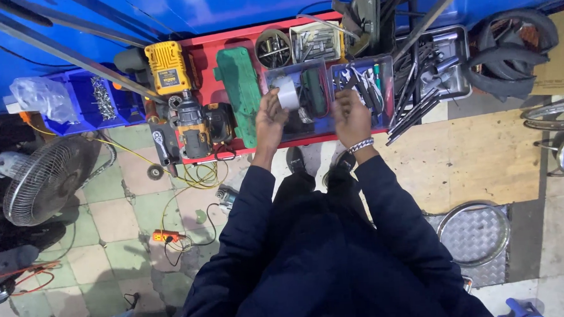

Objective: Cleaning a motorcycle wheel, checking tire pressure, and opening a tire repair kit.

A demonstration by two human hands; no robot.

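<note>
My left hand (pixel 271 122) holds a grey roll of tape (pixel 287 92) over a clear plastic tray (pixel 294 72) on a red tool tray (pixel 204 54). My right hand (pixel 351 116), with a beaded bracelet on its wrist, hovers with curled fingers over a second clear tray (pixel 384 68) filled with screwdrivers and pliers (pixel 362 84). Whether it grips anything cannot be seen. My dark sleeves and legs fill the lower middle of the view.
A yellow and black power drill (pixel 188 118) and a green case (pixel 240 94) lie on the red tray. A blue bin (pixel 81 123) with screws is at left, a fan (pixel 45 181) on the tiled floor, a metal tool tray (pixel 462 74), tyres (pixel 512 53) and wheel rims (pixel 474 235) at right.
</note>
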